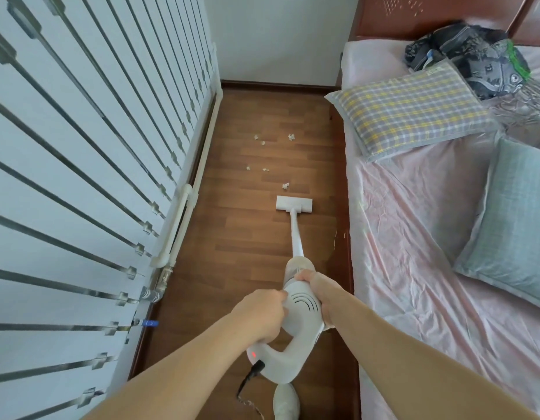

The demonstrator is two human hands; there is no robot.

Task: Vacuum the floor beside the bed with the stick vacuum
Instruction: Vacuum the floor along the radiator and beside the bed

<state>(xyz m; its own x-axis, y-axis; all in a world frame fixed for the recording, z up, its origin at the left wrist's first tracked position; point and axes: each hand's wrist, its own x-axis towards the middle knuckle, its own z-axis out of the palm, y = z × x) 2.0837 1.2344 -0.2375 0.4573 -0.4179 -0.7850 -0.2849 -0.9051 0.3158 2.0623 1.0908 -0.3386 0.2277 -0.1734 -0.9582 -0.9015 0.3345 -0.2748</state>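
Starting at the left, we see a white slatted wall panel (pixel 81 140) crossed by thin grey metal strips, with a white plastic pipe (pixel 184 213) along its foot and a small blue valve handle (pixel 150 323) lower down. Beside it the brown wood-laminate floor (pixel 247 244) forms a narrow strip, ending at a dark skirting board (pixel 278 85) under a plain white wall (pixel 278 40). Small white paper scraps (pixel 285 185) lie scattered on it. The nearest is just ahead of the white rectangular floor head (pixel 294 204) of the white stick vacuum (pixel 302 307), which rests on the boards between panel and bed.

The left hand (pixel 259 316) curls its fingers round the loop handle, near a small red light (pixel 253 354). The right hand (pixel 318 287) wraps round the body where it meets the tube. A black cord (pixel 250 374) leaves the handle end, beside a white shoe (pixel 285 401).

To the right is the bed with a pink sheet (pixel 414 253) under what looks like clear plastic film. It bears a grey-and-yellow plaid pillow (pixel 411 110), a pale green pillow (pixel 514 219) and a dark printed fabric bundle (pixel 474 56) before a reddish-brown wooden headboard (pixel 414 13). We find a small label (pixel 434 71) on the plaid pillow and lettering on the bundle, both too small to read.
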